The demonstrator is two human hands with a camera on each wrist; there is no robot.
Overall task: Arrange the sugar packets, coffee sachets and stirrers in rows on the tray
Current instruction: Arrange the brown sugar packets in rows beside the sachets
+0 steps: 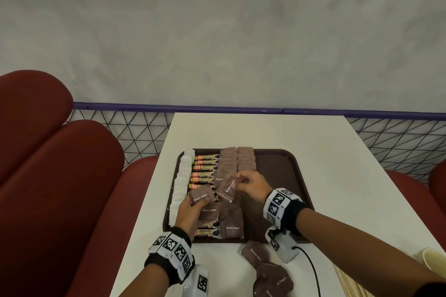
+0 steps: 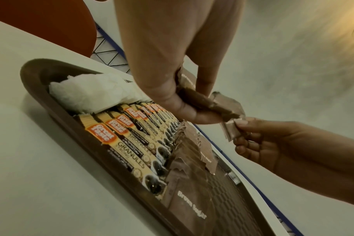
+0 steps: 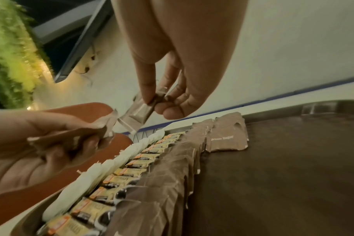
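Observation:
A dark brown tray [image 1: 284, 164] on the white table holds a row of white sugar packets [image 1: 181, 181], a row of coffee sachets [image 1: 205, 167] and rows of brown sugar packets [image 1: 237, 159]. My left hand [image 1: 190, 207] grips a small stack of brown sugar packets [image 1: 201, 196] above the tray's left side. My right hand [image 1: 246, 182] pinches one brown sugar packet [image 1: 226, 190] between thumb and fingers, just right of that stack. In the left wrist view the stack [image 2: 204, 102] and the pinched packet [image 2: 230, 132] almost touch. The right wrist view shows the pinched packet [image 3: 139, 110].
Loose brown sugar packets [image 1: 268, 270] lie on the table near its front edge. Wooden stirrers [image 1: 350, 282] and a paper cup [image 1: 434, 260] sit at the front right. The tray's right half [image 3: 293, 159] is bare. Red seats flank the table; a mesh rail runs behind.

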